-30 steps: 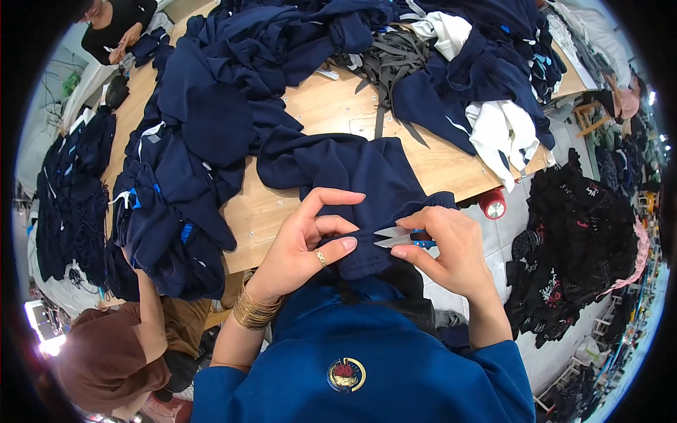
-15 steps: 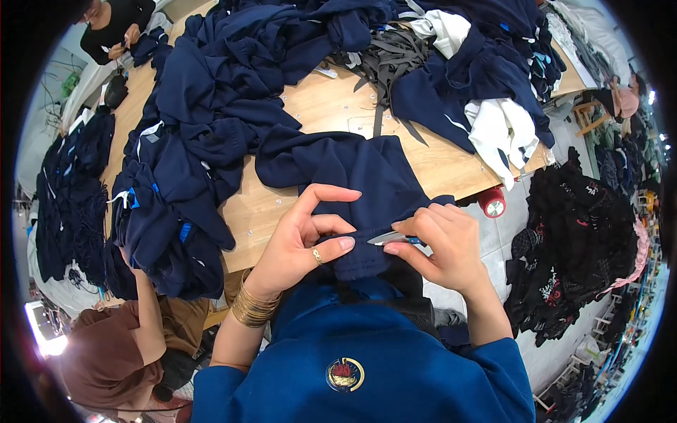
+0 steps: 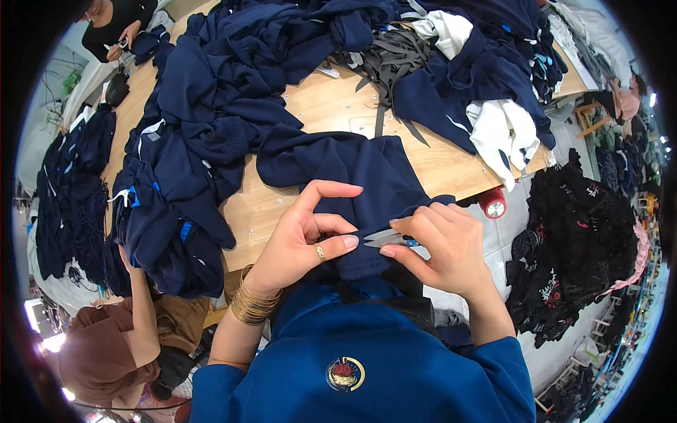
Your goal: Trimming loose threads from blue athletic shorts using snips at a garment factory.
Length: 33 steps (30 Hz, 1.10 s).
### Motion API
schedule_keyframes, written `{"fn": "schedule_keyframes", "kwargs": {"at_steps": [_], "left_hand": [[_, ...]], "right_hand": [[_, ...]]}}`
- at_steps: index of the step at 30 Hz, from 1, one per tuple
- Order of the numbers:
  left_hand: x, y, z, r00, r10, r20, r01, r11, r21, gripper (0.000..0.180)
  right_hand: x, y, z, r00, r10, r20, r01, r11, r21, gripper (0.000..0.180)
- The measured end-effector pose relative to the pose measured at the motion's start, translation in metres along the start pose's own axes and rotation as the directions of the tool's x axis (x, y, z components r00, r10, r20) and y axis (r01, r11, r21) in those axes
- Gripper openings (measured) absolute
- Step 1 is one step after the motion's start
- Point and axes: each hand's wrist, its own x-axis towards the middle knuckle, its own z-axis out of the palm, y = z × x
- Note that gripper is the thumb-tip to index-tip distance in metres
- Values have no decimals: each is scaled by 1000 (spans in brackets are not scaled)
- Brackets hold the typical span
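Note:
A navy garment point(image 3: 384, 169) stretches from the wooden table toward my body, its stitched, gathered end close to my chest. My left hand point(image 3: 300, 240) pinches the edge of this fabric between thumb and a finger, the index finger raised above it. Thread snips point(image 3: 381, 238) with a blue part are gripped in my right hand point(image 3: 448, 243), their blades parted and pointing left, right beside my left thumb tip. The right fingertips also lie along the cloth's edge. Any thread between the blades is too small to make out.
Navy garments point(image 3: 211, 84) heap over the wooden table point(image 3: 328, 102), with dark grey strips point(image 3: 398, 60) and white cloth point(image 3: 504, 134) among them. A red cylinder point(image 3: 492, 204) stands by the table edge. Black garments point(image 3: 575, 254) pile at right. Co-workers sit at lower left point(image 3: 106, 345) and upper left point(image 3: 116, 32).
The snips' blades have spread apart and their tips have shifted slightly left, nearer my left thumb. My left hand keeps its pinch on the fabric.

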Motion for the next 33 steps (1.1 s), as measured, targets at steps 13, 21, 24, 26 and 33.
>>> {"fn": "schedule_keyframes", "kwargs": {"at_steps": [13, 21, 24, 26, 33], "left_hand": [[-2, 9, 3, 1000, 5, 16, -5, 1000, 24, 57], [-3, 9, 3, 999, 18, 48, -19, 1000, 21, 59], [-3, 7, 2, 998, 29, 61, -29, 999, 14, 60], [-3, 6, 2, 997, 28, 67, -29, 999, 14, 60], [-2, 7, 3, 999, 3, 40, -4, 1000, 26, 59]], "right_hand": [[3, -2, -7, 1000, 8, -8, -8, 1000, -16, 22], [5, -3, -8, 1000, 7, 24, -7, 1000, 1, 22], [4, -4, -7, 1000, 5, 12, -5, 1000, 18, 22], [4, -6, -9, 997, 51, 59, -52, 999, 17, 23], [2, -5, -6, 998, 37, 47, -39, 999, 37, 20]]}}
